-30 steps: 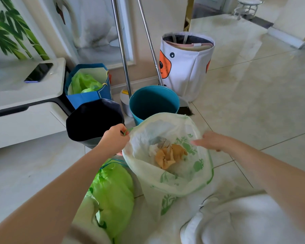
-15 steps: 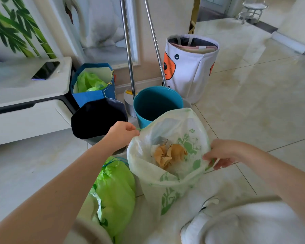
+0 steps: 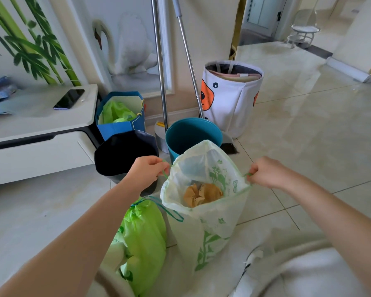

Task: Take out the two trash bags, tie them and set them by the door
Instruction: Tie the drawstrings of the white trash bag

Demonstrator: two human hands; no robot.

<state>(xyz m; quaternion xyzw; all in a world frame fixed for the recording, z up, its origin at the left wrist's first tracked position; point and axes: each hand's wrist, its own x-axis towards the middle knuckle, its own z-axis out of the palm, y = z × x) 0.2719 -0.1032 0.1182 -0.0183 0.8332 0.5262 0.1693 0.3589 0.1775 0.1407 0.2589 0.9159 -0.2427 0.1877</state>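
A pale translucent trash bag (image 3: 210, 228) with green leaf prints hangs between my hands, its mouth open, crumpled brown paper inside. My left hand (image 3: 145, 174) pinches the green drawstring at the bag's left rim. My right hand (image 3: 266, 173) pinches the drawstring at the right rim. Both strings are pulled outward. A second, bright green trash bag (image 3: 144, 241) lies on the floor to the left, its neck cinched with a blue-green string. Behind stand a teal bin (image 3: 193, 133) and a dark bin (image 3: 124, 153), both without bags.
A blue paper bag (image 3: 120, 123) with green plastic inside stands against the wall beside a white cabinet (image 3: 36, 144) holding a phone (image 3: 69, 99). Two metal poles, a dustpan and a white fabric basket (image 3: 231, 99) stand behind the bins. Tiled floor stretches right toward a doorway.
My right hand moved from the bag's rim to grip the right drawstring. Both hands have lifted and pulled apart, and the bag's mouth has narrowed and risen.
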